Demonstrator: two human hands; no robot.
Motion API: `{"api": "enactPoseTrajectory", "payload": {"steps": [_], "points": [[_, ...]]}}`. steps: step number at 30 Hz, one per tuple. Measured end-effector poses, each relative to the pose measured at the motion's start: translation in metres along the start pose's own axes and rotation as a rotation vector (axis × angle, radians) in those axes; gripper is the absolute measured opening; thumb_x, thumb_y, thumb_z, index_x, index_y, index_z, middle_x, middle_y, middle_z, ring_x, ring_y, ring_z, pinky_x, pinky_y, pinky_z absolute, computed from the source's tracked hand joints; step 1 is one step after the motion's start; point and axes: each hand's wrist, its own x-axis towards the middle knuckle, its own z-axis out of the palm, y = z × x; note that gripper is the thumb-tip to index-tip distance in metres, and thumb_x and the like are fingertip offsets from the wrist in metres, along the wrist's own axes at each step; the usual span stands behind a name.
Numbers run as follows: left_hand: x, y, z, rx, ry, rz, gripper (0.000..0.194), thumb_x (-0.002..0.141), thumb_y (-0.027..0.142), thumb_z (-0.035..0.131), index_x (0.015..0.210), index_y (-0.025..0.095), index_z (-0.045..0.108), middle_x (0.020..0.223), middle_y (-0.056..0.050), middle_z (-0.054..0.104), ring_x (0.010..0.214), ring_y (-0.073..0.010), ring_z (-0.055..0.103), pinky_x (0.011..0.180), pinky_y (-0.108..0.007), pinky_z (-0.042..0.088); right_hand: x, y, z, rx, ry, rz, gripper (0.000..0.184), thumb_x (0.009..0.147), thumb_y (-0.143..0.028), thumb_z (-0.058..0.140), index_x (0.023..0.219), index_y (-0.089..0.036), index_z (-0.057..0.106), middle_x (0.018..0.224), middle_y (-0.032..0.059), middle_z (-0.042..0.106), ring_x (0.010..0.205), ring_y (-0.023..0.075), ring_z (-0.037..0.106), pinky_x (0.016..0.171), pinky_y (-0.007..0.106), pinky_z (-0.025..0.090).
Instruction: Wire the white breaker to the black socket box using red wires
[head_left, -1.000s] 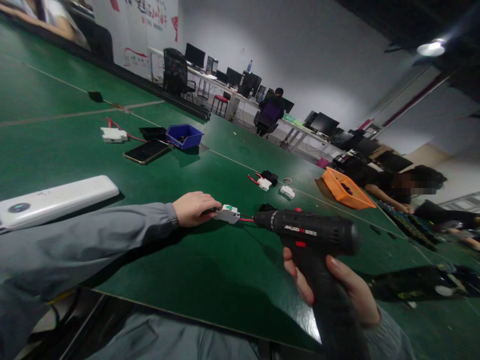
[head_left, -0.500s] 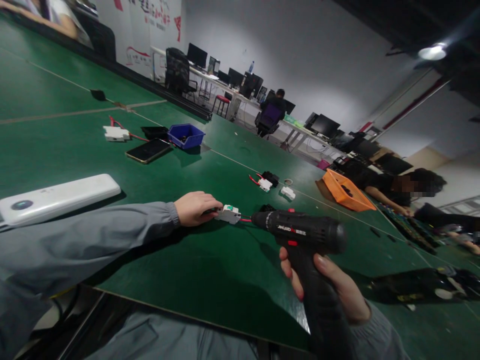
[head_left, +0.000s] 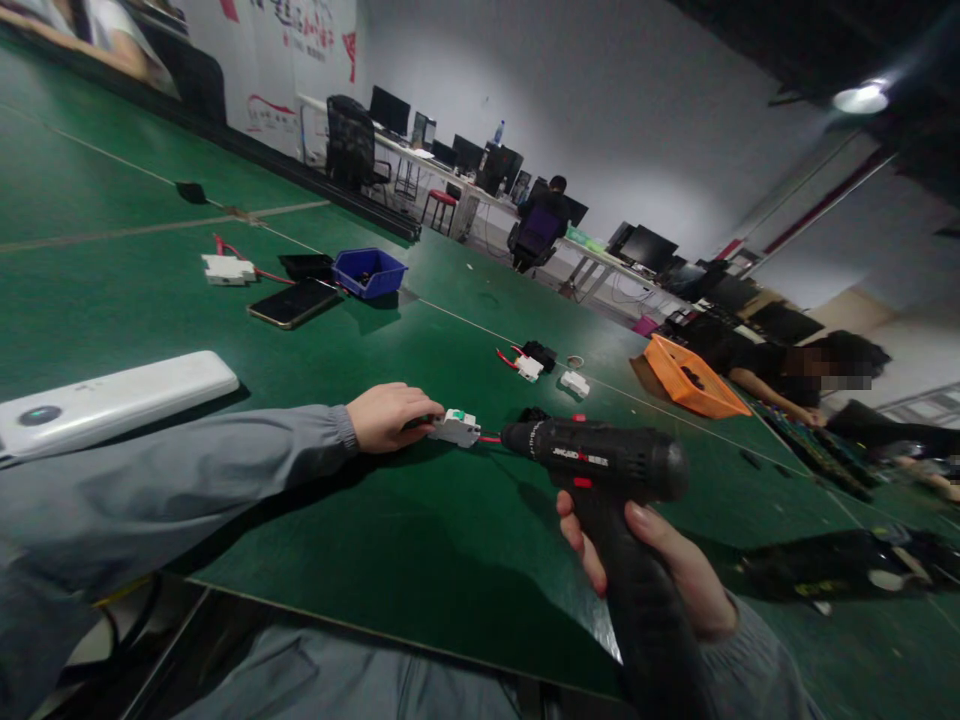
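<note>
Drill (head_left: 600,455) shifted left; green table (head_left: 420,560), monitors (head_left: 390,110) beyond.

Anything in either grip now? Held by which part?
Right grip: black power drill, by its handle. Left grip: white block with a green patch, by the end farther from the drill.

The drill (head_left: 600,458) is black with touches of red, the module (head_left: 457,428) white and green, the worktop (head_left: 390,550) deep green.
</note>
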Motion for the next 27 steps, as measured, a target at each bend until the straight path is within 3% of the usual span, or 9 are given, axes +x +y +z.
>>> {"api": "enactPoseTrajectory", "payload": {"steps": [5,8,12,15,18,20,24,27], "points": [[0.001,0.001,-0.002,-0.02,-0.007,-0.007,0.025,0.096,0.031,0.047,0.116,0.022,0.059,0.099,-0.005,0.069,0.087,-0.0168,0.063,0.077,-0.03,0.043,0.002,0.002,-0.005,0.017,-0.019,-0.064,0.05,0.085,-0.056,0.061,0.11,-0.014,0.07,0.087,0.0088,0.068,0.054,0.0104,0.055,0.054,0.024,0.045],[0.001,0.002,-0.003,-0.024,0.004,0.005,0.027,0.094,0.03,0.049,0.118,0.022,0.058,0.102,-0.005,0.07,0.09,-0.0173,0.064,0.08,-0.032,0.042,-0.001,0.0,-0.013,0.09,0.04,-0.075,0.049,0.083,-0.054,0.062,0.109,-0.014,0.071,0.087,0.008,0.067,0.054,0.0103,0.055,0.052,0.023,0.046],[0.001,0.003,-0.005,0.003,0.018,0.007,0.032,0.092,0.035,0.051,0.12,0.02,0.058,0.103,-0.007,0.07,0.092,-0.0191,0.064,0.084,-0.036,0.042,-0.003,-0.009,-0.029,0.099,0.208,-0.155,0.047,0.081,-0.053,0.064,0.109,-0.016,0.071,0.09,0.0077,0.067,0.057,0.0127,0.055,0.054,0.026,0.049],[0.001,0.005,-0.007,0.032,0.023,-0.008,0.035,0.091,0.036,0.052,0.122,0.021,0.057,0.108,-0.008,0.07,0.097,-0.0207,0.064,0.089,-0.038,0.042,0.003,-0.015,-0.051,-0.003,0.416,-0.213,0.043,0.077,-0.05,0.069,0.106,-0.018,0.07,0.092,0.0066,0.066,0.062,0.0143,0.057,0.056,0.028,0.05],[0.003,0.008,-0.008,0.063,0.055,-0.034,0.038,0.091,0.037,0.051,0.125,0.022,0.057,0.115,-0.009,0.068,0.103,-0.0227,0.063,0.093,-0.04,0.042,0.015,-0.013,-0.087,-0.247,0.636,-0.183,0.045,0.074,-0.047,0.075,0.106,-0.017,0.068,0.084,0.0043,0.066,0.064,0.0161,0.058,0.054,0.027,0.047],[0.006,0.012,-0.009,0.096,0.088,-0.044,0.041,0.091,0.039,0.051,0.127,0.022,0.056,0.119,-0.01,0.066,0.107,-0.0247,0.062,0.095,-0.042,0.043,0.025,-0.007,-0.117,-0.546,0.714,-0.128,0.044,0.073,-0.049,0.074,0.1,-0.014,0.068,0.07,0.0027,0.063,0.063,0.0185,0.058,0.055,0.029,0.044],[0.019,0.026,-0.009,0.163,0.127,-0.022,0.042,0.092,0.038,0.052,0.13,0.021,0.055,0.126,-0.012,0.062,0.112,-0.0272,0.059,0.095,-0.044,0.044,0.042,0.008,-0.172,-1.173,0.779,0.0,0.038,0.073,-0.049,0.071,0.087,-0.013,0.067,0.076,0.0069,0.066,0.07,0.0216,0.06,0.062,0.031,0.041],[0.031,0.04,-0.005,0.196,0.11,0.033,0.039,0.092,0.035,0.053,0.128,0.02,0.056,0.127,-0.013,0.061,0.115,-0.0283,0.058,0.095,-0.045,0.045,0.051,0.017,-0.199,-1.359,0.767,0.159,0.042,0.075,-0.054,0.068,0.083,-0.013,0.066,0.079,0.0108,0.068,0.071,0.0231,0.062,0.062,0.032,0.041]]}}
